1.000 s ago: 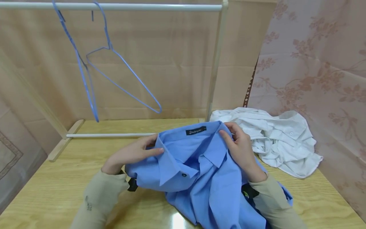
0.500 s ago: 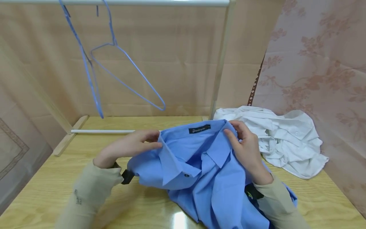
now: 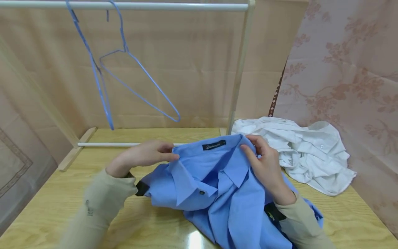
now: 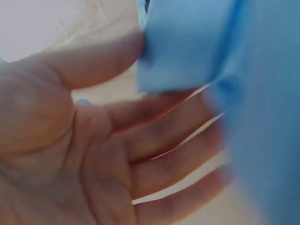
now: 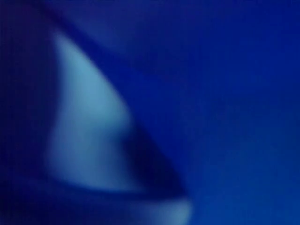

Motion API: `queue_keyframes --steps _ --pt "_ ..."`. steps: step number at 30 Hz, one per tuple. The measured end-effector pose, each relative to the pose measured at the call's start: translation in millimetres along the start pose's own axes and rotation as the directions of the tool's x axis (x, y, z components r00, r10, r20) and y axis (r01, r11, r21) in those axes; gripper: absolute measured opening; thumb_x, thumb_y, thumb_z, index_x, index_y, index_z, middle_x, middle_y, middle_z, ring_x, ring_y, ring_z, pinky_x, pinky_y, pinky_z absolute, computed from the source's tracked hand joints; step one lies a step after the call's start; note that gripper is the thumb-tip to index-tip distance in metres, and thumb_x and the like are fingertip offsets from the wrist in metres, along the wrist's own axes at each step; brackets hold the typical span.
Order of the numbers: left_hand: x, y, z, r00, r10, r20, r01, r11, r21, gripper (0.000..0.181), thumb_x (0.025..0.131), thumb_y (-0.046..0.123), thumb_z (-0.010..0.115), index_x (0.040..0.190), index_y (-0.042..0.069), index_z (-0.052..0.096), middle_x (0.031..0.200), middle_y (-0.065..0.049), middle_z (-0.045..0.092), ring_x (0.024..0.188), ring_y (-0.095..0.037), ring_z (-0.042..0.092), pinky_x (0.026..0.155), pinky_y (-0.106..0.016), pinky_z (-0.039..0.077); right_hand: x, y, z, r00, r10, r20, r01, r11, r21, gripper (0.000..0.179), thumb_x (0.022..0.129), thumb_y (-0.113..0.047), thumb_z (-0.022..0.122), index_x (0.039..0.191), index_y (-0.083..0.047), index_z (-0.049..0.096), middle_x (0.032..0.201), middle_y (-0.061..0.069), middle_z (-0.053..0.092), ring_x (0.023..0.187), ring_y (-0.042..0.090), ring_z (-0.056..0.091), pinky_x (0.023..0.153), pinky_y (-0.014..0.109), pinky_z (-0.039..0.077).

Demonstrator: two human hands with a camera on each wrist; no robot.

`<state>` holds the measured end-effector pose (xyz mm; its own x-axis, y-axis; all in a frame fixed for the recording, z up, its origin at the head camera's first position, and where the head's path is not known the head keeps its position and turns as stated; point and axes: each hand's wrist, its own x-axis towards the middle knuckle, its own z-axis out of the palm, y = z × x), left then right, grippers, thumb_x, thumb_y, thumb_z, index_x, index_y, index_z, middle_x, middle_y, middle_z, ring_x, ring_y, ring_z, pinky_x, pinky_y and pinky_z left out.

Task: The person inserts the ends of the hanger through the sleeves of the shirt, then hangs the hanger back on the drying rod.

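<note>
A blue collared shirt (image 3: pixel 217 197) with a black neck label (image 3: pixel 214 145) is held up by its collar above the table. My left hand (image 3: pixel 146 154) pinches the collar's left end between thumb and fingers; in the left wrist view the thumb presses the collar edge (image 4: pixel 183 51) and the other fingers reach behind the cloth. At the collar's right side, my right hand (image 3: pixel 266 164) grips the fold with its thumb in front. Blurred blue cloth (image 5: pixel 243 117) fills the right wrist view, hiding that hand. The shirt's lower part bunches on the table.
Two blue wire hangers (image 3: pixel 149 76) hang from the white rail (image 3: pixel 186 6) of a rack. A crumpled white shirt (image 3: pixel 311 152) lies at the right back of the wooden table (image 3: pixel 40 207). The rack's low white bar (image 3: pixel 109 144) crosses behind the left hand.
My left hand slides from the outer collar flap to the collar's top edge and pinches it there. My right hand keeps its grip. The head view shifts slightly.
</note>
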<state>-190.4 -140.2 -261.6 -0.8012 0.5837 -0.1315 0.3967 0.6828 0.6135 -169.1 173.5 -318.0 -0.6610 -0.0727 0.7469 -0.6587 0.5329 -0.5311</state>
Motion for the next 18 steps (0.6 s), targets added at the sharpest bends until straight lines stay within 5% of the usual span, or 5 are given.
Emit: queue_keyframes --steps 5,8,13,18 --pt "6.3 -8.6 14.5 0.980 -0.021 -0.198 -0.017 0.982 -0.189 0.036 0.091 0.039 0.052 0.072 0.009 0.044 0.063 0.001 0.032 0.059 -0.014 0.032 0.058 -0.026 0.029 -0.7 3 0 0.997 0.069 0.040 -0.071 0.995 0.066 0.022 0.087 -0.004 0.059 0.109 -0.006 0.059 0.074 0.005 0.064 0.058 0.003 0.052 0.051 0.017 0.039" --pt "8.5 -12.6 22.8 0.962 0.014 -0.272 -0.086 0.963 -0.256 0.035 0.093 0.035 0.050 0.071 0.008 0.042 0.061 0.000 0.027 0.055 -0.013 0.026 0.055 -0.025 0.025 -1.8 4 0 0.989 0.128 0.075 -0.134 0.987 0.084 0.020 0.089 -0.006 0.057 0.109 -0.007 0.059 0.071 0.003 0.062 0.057 0.005 0.049 0.052 0.019 0.038" --pt "10.3 -19.0 30.2 0.951 0.123 -0.285 -0.199 0.946 -0.255 0.026 0.095 0.026 0.047 0.077 0.008 0.045 0.063 -0.002 0.033 0.057 -0.013 0.033 0.057 -0.024 0.030 -2.3 5 -2 0.970 0.208 0.128 -0.221 0.970 0.101 0.019 0.091 -0.009 0.054 0.109 -0.007 0.057 0.070 0.004 0.059 0.055 0.007 0.047 0.050 0.022 0.037" --pt "12.5 -26.9 33.1 0.956 0.151 -0.252 -0.205 0.957 -0.207 0.017 0.095 0.028 0.048 0.090 0.012 0.048 0.068 -0.001 0.041 0.066 -0.017 0.045 0.063 -0.024 0.036 -1.5 9 -8 0.946 0.247 0.210 -0.267 0.961 0.074 0.019 0.094 -0.014 0.050 0.109 -0.006 0.058 0.080 0.008 0.065 0.063 0.005 0.051 0.056 0.020 0.040"
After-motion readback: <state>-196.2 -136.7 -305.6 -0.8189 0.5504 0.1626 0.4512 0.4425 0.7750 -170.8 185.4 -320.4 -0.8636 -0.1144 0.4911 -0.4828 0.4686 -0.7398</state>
